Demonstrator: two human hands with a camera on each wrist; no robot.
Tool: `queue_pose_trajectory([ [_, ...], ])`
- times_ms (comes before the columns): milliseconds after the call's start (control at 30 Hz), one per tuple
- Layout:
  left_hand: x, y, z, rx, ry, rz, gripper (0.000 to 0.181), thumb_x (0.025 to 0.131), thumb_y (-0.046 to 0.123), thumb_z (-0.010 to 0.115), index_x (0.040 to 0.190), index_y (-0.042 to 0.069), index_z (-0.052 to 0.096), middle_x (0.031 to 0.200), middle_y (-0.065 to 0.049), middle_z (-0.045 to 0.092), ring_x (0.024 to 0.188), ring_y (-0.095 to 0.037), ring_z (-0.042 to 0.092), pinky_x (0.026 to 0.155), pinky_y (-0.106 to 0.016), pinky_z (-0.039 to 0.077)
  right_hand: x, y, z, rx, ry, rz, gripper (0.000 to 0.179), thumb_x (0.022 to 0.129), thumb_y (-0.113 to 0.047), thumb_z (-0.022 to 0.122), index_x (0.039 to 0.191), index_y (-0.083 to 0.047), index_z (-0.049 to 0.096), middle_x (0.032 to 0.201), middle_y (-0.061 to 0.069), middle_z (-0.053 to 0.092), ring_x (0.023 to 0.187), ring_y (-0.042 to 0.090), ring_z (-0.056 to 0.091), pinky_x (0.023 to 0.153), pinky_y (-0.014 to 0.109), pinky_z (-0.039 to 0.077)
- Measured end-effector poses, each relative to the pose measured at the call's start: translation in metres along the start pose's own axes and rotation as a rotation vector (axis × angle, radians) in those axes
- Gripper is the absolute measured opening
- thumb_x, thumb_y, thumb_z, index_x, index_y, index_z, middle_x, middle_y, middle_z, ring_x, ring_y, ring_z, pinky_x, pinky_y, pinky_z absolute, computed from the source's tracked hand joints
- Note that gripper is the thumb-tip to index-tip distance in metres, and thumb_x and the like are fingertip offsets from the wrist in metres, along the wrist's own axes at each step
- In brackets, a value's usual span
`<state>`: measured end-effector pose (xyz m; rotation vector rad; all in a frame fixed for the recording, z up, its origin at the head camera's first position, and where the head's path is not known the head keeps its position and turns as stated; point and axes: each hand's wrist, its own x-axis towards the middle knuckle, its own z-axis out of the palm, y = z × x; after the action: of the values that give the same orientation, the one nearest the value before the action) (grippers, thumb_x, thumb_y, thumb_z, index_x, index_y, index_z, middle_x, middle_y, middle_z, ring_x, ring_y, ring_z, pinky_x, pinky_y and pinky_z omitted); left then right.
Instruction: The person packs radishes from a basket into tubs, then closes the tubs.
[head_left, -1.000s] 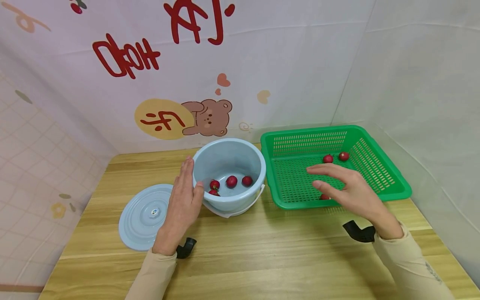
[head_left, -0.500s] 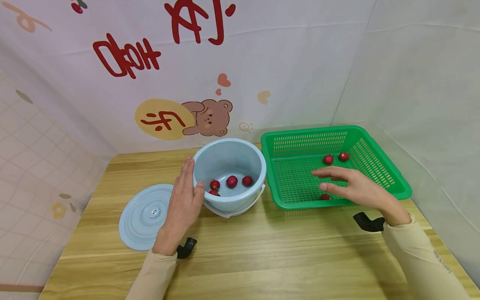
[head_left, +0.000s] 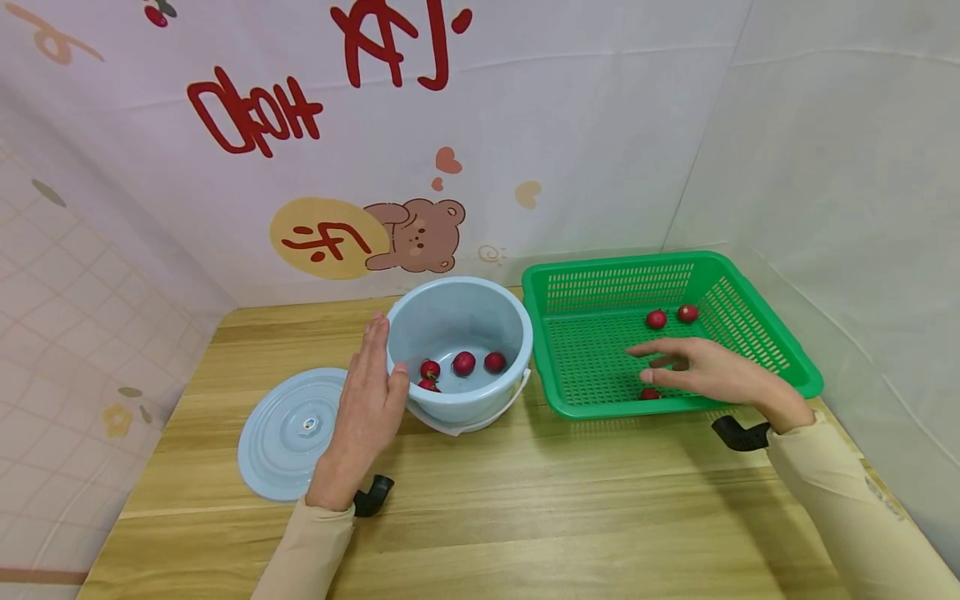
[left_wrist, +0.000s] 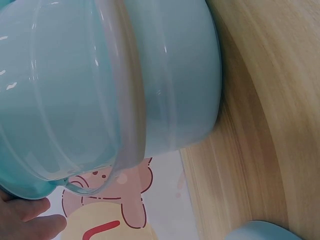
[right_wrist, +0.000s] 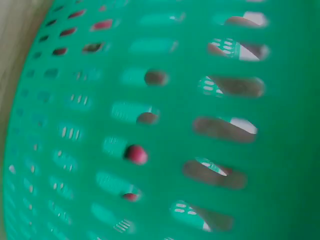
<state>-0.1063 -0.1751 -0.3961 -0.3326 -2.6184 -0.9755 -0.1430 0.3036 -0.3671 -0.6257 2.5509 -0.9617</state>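
A light-blue bucket (head_left: 465,400) stands mid-table with several small red radishes (head_left: 463,363) at its bottom. My left hand (head_left: 367,404) rests against the left side of its rim, fingers extended; in the left wrist view, fingertips (left_wrist: 37,225) show near the rim. Over the front of a green slotted basket (head_left: 592,410) reaches my right hand (head_left: 701,367), thumb and fingers apart. Just below its thumb lies a radish (head_left: 649,393), and two others (head_left: 656,319) sit farther back. Through the basket wall's slots, the right wrist view shows bits of red radish (right_wrist: 136,154) and hand.
The bucket's round lid (head_left: 288,437) lies flat at the left, partly behind my left hand. A white handle (head_left: 517,392) hangs down the bucket's front. Cloth walls border the wooden table (head_left: 525,517) at the back and sides.
My right hand has shifted a little right and lower into the basket, its thumb now closer to the front radish. The left hand and the bucket have stayed put.
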Motion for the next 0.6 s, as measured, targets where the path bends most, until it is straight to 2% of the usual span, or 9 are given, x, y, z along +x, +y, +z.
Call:
queue_pose_trajectory([
  [133,0.0,0.0,0.0,0.0,0.0,0.0,0.066,0.107,0.029,0.042,0.164,0.004,0.022,0.172,-0.008,0.02,0.158,-0.029,0.017,0.121,-0.067,0.019,0.003,0.002,-0.003,-0.015,-0.052,0.008,0.051,0.102,-0.033,0.066,0.147,-0.008,0.058,0.127,0.012,0.071,0.098,0.022,0.07,0.077,0.028,0.053],
  [333,-0.001,0.001,-0.001,0.004,-0.002,-0.001,0.066,0.106,0.029,0.042,0.164,0.004,0.022,0.172,-0.009,0.02,0.158,-0.03,0.017,0.121,-0.066,0.019,0.006,0.008,-0.004,-0.078,-0.094,0.01,0.052,0.102,-0.036,0.065,0.145,-0.007,0.06,0.138,0.014,0.065,0.11,0.02,0.069,0.087,0.034,0.055],
  [600,0.0,0.001,-0.001,0.004,-0.008,-0.002,0.066,0.107,0.029,0.041,0.164,0.004,0.022,0.172,-0.008,0.019,0.158,-0.029,0.016,0.122,-0.065,0.019,0.01,0.017,-0.005,-0.068,-0.171,0.013,0.053,0.102,-0.032,0.066,0.145,-0.002,0.059,0.139,0.021,0.063,0.114,0.028,0.069,0.091,0.038,0.056],
])
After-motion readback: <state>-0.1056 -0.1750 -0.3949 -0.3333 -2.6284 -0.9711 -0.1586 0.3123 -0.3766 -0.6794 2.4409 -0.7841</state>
